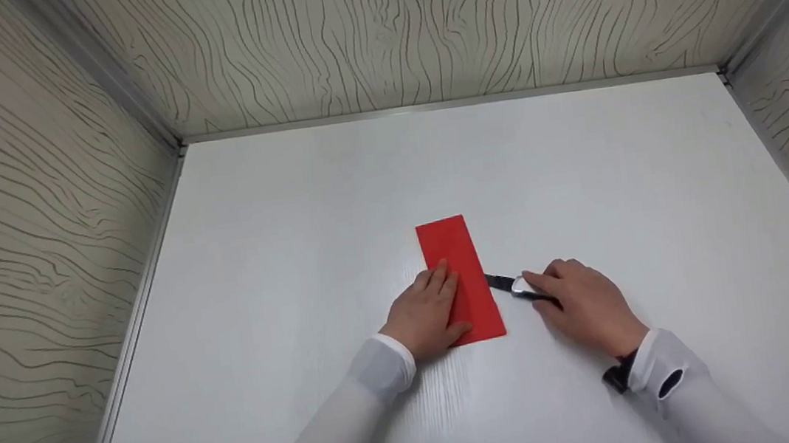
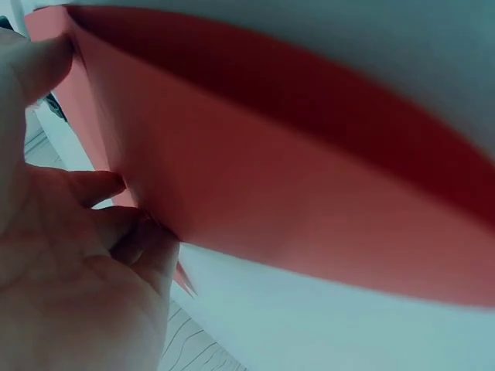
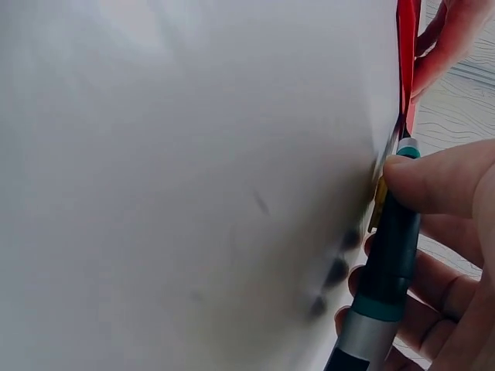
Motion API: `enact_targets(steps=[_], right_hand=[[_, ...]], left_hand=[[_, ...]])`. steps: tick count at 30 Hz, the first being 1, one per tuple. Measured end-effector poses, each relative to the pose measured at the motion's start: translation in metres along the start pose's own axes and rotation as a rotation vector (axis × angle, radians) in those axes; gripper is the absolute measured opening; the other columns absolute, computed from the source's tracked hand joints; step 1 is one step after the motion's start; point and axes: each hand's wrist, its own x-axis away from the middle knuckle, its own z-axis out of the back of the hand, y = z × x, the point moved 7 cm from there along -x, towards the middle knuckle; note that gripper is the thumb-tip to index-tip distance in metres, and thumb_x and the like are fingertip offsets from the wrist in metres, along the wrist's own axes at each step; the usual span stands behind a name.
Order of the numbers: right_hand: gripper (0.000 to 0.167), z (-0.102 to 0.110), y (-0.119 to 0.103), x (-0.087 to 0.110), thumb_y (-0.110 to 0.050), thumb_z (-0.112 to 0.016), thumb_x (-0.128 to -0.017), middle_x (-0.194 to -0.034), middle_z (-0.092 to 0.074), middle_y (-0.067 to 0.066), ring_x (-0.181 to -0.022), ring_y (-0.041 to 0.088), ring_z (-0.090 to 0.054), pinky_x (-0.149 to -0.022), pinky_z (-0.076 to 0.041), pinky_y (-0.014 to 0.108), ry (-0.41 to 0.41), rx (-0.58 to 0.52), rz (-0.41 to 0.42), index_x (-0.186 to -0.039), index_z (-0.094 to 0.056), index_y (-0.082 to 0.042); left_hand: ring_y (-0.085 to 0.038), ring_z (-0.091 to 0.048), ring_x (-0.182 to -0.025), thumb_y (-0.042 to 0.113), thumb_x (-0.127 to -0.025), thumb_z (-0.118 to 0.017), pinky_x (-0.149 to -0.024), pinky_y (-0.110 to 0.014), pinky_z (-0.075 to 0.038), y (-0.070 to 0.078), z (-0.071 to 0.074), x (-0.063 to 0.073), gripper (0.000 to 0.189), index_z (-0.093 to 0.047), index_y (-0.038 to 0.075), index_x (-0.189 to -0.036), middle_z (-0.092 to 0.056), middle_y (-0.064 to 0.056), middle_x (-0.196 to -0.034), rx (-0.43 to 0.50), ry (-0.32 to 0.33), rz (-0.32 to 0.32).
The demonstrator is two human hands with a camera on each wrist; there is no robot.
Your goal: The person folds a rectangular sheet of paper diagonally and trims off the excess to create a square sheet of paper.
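A folded sheet of red paper (image 1: pixel 450 239) lies on the white table, its long side running away from me. My left hand (image 1: pixel 422 316) presses on its left part with the fingers spread fairly straight. In the left wrist view, the layers of the red paper (image 2: pixel 255 178) gape at the near end. From the right, my right hand (image 1: pixel 590 307) grips a knife (image 1: pixel 500 282) with a dark blade and black handle. The blade meets the paper's right long edge, and its tip is hidden there. In the right wrist view, the thumb lies along the knife's handle (image 3: pixel 390 255).
The white table (image 1: pixel 275 213) spreads out on all sides of the paper. Wood-grain panels (image 1: pixel 373 31) stand behind it and at both sides, with grey metal rails (image 1: pixel 426 107) along the edges. A black band (image 1: pixel 623 370) circles my right wrist.
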Motion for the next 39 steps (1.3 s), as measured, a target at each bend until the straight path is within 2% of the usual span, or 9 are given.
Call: enact_targets(steps=[4,9,16,24,31,39], right_hand=[[0.046,-0.001,-0.001,0.001,-0.014,-0.079,-0.087,-0.096,-0.064,0.002,-0.081,0.017,-0.053,-0.067,-0.049,0.033,0.002,-0.001,0.006,-0.133,-0.071,-0.013],[0.046,0.000,-0.003,0.001,-0.014,-0.080,-0.087,-0.096,-0.064,0.003,-0.082,0.018,-0.054,-0.068,-0.049,0.034,0.011,-0.002,0.010,-0.132,-0.071,-0.013],[0.046,-0.002,-0.004,-0.003,-0.015,-0.079,-0.088,-0.098,-0.065,0.003,-0.084,0.018,-0.056,-0.069,-0.050,0.034,0.011,0.003,0.018,-0.133,-0.070,-0.013],[0.045,-0.002,-0.006,-0.005,-0.015,-0.080,-0.087,-0.096,-0.065,0.003,-0.081,0.018,-0.056,-0.067,-0.049,0.033,0.019,0.013,0.030,-0.131,-0.072,-0.012],[0.046,-0.002,-0.004,-0.006,-0.015,-0.080,-0.087,-0.095,-0.065,0.004,-0.080,0.018,-0.055,-0.066,-0.049,0.033,0.012,0.010,0.016,-0.132,-0.071,-0.012],[0.046,0.002,0.005,-0.006,-0.012,-0.079,-0.087,-0.092,-0.062,0.003,-0.079,0.020,-0.053,-0.065,-0.046,0.034,0.050,0.004,-0.032,-0.132,-0.071,-0.011]], left_hand=[[-0.028,-0.031,-0.149,0.051,-0.093,-0.069,-0.109,-0.033,-0.045,-0.002,-0.001,0.000,0.090,-0.026,0.012,-0.163,-0.024,-0.008,-0.168,0.025,0.021,0.000],[-0.029,-0.029,-0.150,0.052,-0.091,-0.072,-0.103,-0.032,-0.049,-0.003,-0.003,-0.002,0.098,-0.023,0.008,-0.163,-0.018,-0.010,-0.170,0.040,0.024,0.020],[-0.029,-0.023,-0.153,0.056,-0.094,-0.065,-0.108,-0.029,-0.044,-0.004,-0.004,-0.004,0.095,-0.023,0.005,-0.162,-0.019,-0.011,-0.169,0.012,-0.007,0.029],[-0.029,-0.017,-0.155,0.056,-0.095,-0.064,-0.109,-0.030,-0.043,-0.004,-0.004,-0.006,0.095,-0.022,0.005,-0.163,-0.020,-0.011,-0.169,-0.001,-0.030,0.036],[-0.030,-0.019,-0.155,0.057,-0.094,-0.064,-0.109,-0.031,-0.043,-0.003,-0.004,-0.006,0.095,-0.022,0.006,-0.163,-0.021,-0.011,-0.169,-0.015,-0.038,0.040],[-0.030,-0.022,-0.154,0.056,-0.093,-0.066,-0.108,-0.032,-0.045,-0.004,-0.003,-0.007,0.095,-0.024,0.006,-0.162,-0.023,-0.012,-0.168,-0.009,-0.033,0.041]])
